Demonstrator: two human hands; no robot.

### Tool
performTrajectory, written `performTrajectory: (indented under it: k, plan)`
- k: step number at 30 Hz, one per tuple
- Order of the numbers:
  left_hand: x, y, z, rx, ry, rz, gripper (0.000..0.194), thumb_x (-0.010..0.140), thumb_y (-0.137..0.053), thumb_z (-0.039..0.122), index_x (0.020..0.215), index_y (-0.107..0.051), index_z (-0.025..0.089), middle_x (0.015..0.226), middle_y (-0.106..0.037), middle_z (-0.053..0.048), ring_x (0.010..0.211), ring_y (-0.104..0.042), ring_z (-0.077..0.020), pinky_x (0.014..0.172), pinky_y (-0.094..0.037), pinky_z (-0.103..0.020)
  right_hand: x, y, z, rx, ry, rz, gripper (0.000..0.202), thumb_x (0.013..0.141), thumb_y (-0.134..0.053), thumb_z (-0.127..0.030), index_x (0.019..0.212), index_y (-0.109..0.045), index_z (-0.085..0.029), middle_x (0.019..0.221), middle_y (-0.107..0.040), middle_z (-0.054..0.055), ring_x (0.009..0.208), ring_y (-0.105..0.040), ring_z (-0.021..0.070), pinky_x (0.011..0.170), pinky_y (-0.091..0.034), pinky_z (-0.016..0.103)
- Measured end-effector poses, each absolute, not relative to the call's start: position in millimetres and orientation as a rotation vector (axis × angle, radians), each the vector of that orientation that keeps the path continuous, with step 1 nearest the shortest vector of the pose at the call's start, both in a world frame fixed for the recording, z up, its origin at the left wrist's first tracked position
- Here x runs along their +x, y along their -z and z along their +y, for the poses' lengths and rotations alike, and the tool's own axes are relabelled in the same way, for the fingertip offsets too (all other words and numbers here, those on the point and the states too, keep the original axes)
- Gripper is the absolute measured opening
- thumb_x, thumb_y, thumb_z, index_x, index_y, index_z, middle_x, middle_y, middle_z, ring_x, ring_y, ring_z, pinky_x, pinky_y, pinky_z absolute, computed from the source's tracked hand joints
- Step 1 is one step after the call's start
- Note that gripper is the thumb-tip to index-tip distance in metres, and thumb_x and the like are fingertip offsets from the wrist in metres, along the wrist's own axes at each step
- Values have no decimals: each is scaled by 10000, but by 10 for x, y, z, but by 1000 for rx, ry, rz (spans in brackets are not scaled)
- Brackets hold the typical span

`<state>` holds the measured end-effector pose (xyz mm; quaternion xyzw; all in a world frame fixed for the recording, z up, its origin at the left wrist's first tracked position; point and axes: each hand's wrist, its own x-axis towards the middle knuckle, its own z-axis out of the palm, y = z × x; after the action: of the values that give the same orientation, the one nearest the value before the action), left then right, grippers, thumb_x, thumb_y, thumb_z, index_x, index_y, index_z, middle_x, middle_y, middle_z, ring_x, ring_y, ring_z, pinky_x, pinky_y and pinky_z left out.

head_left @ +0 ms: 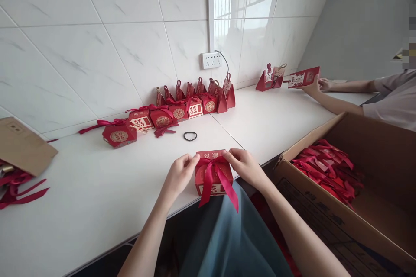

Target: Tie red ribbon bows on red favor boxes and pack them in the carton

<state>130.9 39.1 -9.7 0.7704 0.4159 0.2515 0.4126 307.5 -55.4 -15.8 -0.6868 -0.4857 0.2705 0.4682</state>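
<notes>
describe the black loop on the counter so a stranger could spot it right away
On the white counter, look between the row of red boxes by the wall and the red box both hands hold at the near edge. The hair tie lies flat there, alone: a thin black ring, the only thing not red.

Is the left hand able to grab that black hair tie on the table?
Probably yes. The black hair tie lies alone on the white table, just beyond the left hand, with nothing between; but that hand is pinching the red box.

Both forearms bare, no sleeves; grey-blue garment over lap; no rings or watch visible.
</notes>
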Motion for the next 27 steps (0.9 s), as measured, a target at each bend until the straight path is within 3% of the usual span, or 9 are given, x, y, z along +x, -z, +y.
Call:
performTrajectory:
  k: [9,15,19,22,24,27]
  plan:
    - [1406,236,235,1760,-818,1035,379,842,-439,441,588,-277,212,533,-281,65,482,-285,-89,458,-265,-213,3019,336,-555,-1379,-850,-1028,458,826,-471,-578,588,-351,-206,576,-322,-52,533,-274,93,506,-233,246]
    - [1390,264,270,1663,-825,975,401,835,-475,459,588,-283,208,546,-294,63,497,-298,-89,470,-275,-212,3042,343,-538,-1497,-757,-1101,454,834,-456,-560,574,-342,-206,557,-312,-52,523,-286,93,500,-232,252]
    - [1315,307,339,1538,-754,931,418,842,-416,525,585,-356,201,545,-372,49,504,-361,-98,504,-328,-224,3278,337,-687,-1713,-567,-1129,431,849,-428,-568,646,-482,-191,582,-456,-16,562,-426,128,551,-345,277]
    - [1286,412,367,1404,-744,969,443,814,-428,563,573,-397,192,533,-419,40,489,-395,-99,503,-349,-229,3424,346,-825,-1579,-529,-1192,505,773,-540,-617,1045,-536,-192,999,-600,94,935,-574,234,787,-470,364]
    - [1295,486,354,1350,-769,974,463,795,-447,591,562,-389,194,510,-417,42,471,-396,-99,478,-339,-228,3415,364,-859,-1472,-579,-1381,825,655,-687,-605,1315,-363,-230,1338,-436,146,1228,-442,297,950,-436,439]
    - [1329,522,311,1330,-809,908,500,801,-387,640,573,-416,196,515,-449,29,472,-424,-113,466,-352,-237,3283,403,-799,-1458,-668,-1606,1141,572,-800,-493,1447,-106,-262,1495,-208,162,1374,-246,328,1066,-331,514]
